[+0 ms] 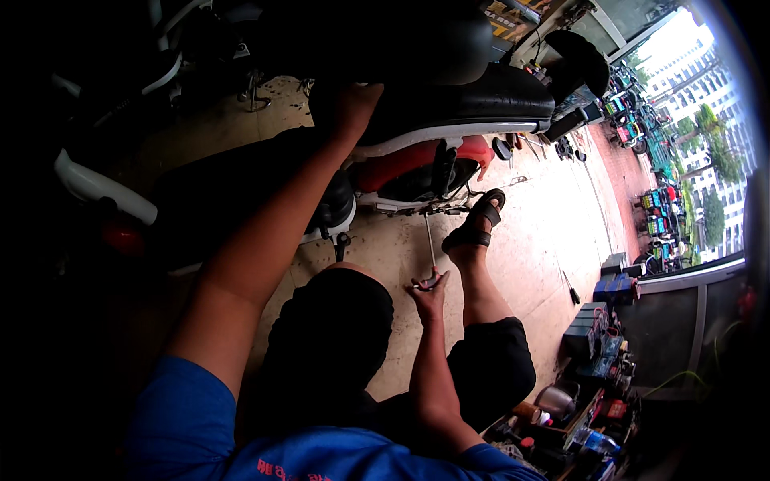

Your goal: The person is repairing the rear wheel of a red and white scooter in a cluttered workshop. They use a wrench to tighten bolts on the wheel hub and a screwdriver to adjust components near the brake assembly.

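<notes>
A scooter with a black seat [497, 100], white trim and a red rear part [393, 167] stands across the view in front of me. My left hand [353, 111] reaches up to the dark body beside the seat; its fingers are lost in shadow. Low between my knees, my right hand [428, 293] is closed round the reddish handle of a screwdriver [430, 240]. The long thin shaft points away from me, its tip near the metal parts on the scooter's underside. What the tip touches is too small to tell.
My sandalled foot [480, 223] is planted right of the screwdriver. Another screwdriver [572, 290] lies on the pale floor [533, 256]. Grey battery-like blocks [588, 325], a kettle [556, 401] and bottles crowd the lower right. Scooters [658, 212] are parked outside; another white-trimmed vehicle [104, 188] stands left.
</notes>
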Demonstrator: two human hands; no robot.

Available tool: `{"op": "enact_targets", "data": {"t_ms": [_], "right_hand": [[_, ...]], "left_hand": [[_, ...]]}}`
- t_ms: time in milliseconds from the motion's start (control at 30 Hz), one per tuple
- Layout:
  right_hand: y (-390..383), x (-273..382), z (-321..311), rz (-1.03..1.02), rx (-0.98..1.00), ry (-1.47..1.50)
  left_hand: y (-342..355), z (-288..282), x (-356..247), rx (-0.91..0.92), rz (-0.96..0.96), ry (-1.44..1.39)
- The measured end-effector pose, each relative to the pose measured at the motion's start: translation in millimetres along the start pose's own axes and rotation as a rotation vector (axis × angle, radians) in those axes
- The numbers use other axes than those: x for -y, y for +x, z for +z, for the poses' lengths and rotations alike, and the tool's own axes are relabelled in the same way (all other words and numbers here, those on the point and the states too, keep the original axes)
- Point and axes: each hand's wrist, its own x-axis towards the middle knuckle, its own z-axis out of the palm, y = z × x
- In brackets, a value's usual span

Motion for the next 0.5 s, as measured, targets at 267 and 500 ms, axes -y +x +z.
{"op": "enact_targets", "data": {"t_ms": [267,500], "right_hand": [[0,9,-11,-0.018,-0.17,-0.464],[19,-10,0,0.058,-0.235,-0.109]], "left_hand": [[-7,20,11,0.064,0.021,-0.094],[8,4,17,0.012,0.042,0.062]]}}
